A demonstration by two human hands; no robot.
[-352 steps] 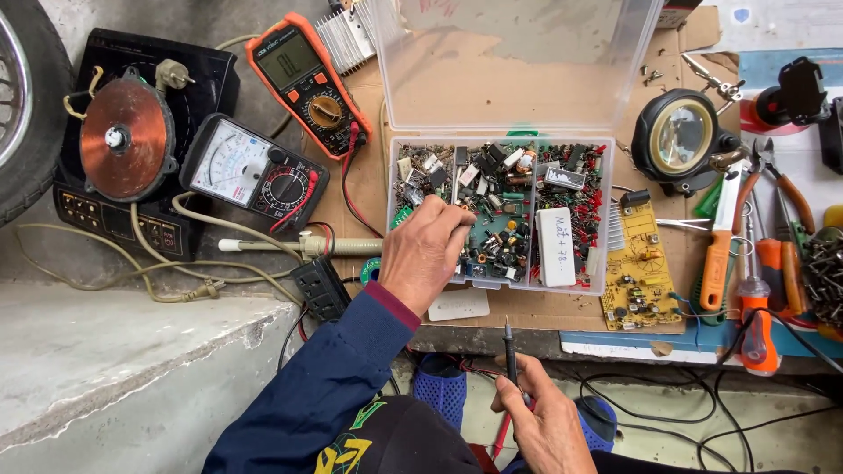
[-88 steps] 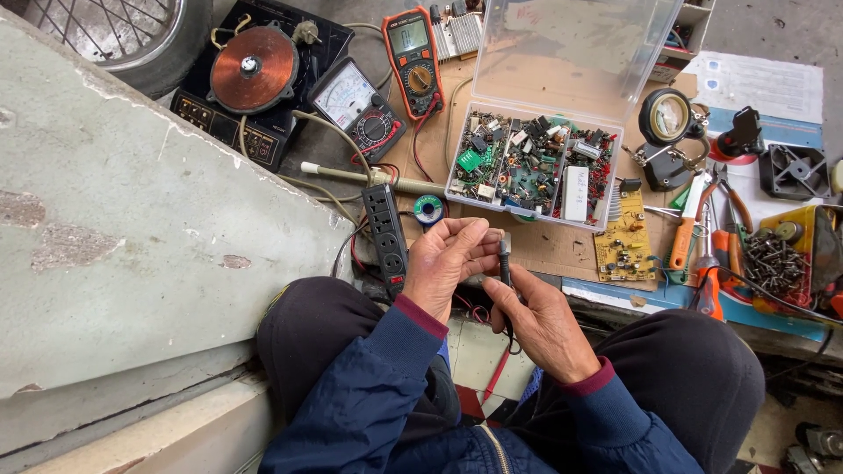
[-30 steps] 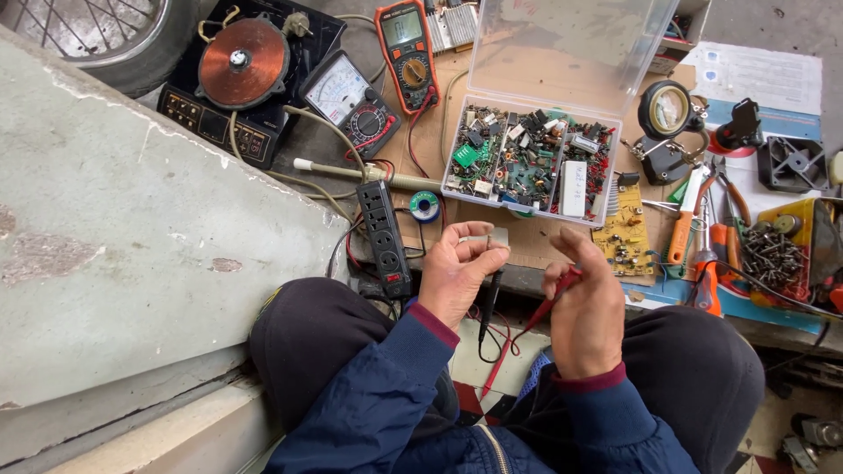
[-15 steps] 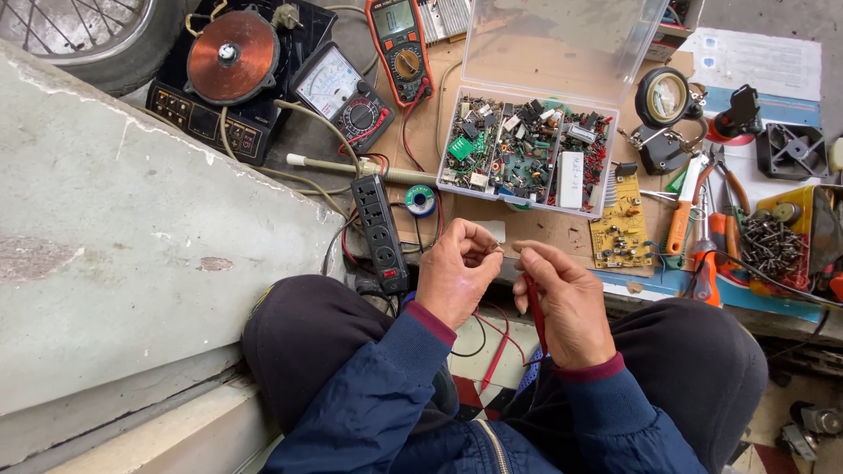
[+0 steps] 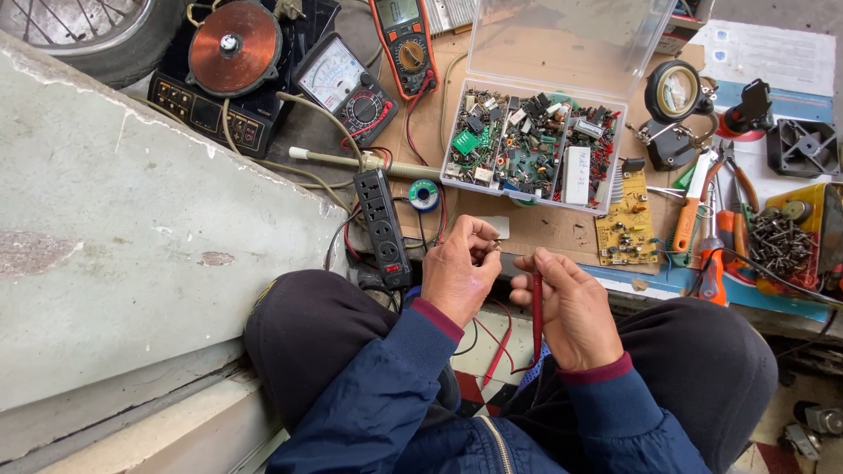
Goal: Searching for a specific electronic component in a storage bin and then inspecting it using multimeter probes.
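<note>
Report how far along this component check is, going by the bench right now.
Done: parts box open, a tiny part picked out. In hand: left hand pinches that small component; right hand holds the red probe beside it. Left: the meter reading; the orange multimeter lies untouched.

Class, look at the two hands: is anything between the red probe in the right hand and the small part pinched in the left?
Nothing visible. The right hand holds the red probe upright, beside the left hand, which pinches a small part. Only open air lies between them.
</note>
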